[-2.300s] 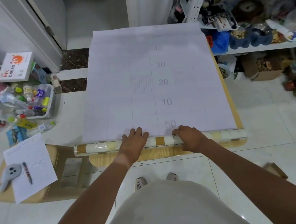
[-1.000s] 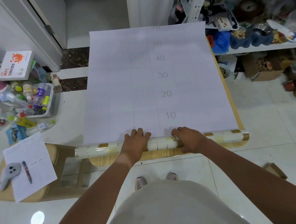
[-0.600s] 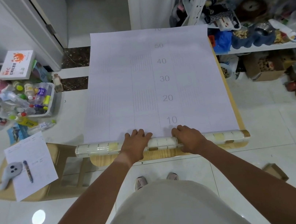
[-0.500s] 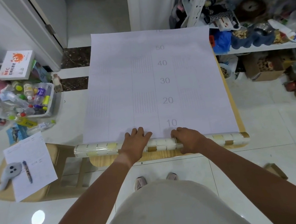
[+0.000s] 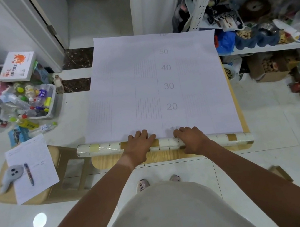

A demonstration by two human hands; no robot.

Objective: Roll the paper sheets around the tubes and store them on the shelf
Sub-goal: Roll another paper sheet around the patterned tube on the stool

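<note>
One camera sits on the person's head, looking forward and down at the table (image 5: 239, 111) close below.

Left hand (image 5: 139, 146) and right hand (image 5: 192, 138) resting on taped tube (image 5: 166, 144), paper sheet (image 5: 152, 85) spread beyond, wooden table (image 5: 238, 104)
</note>
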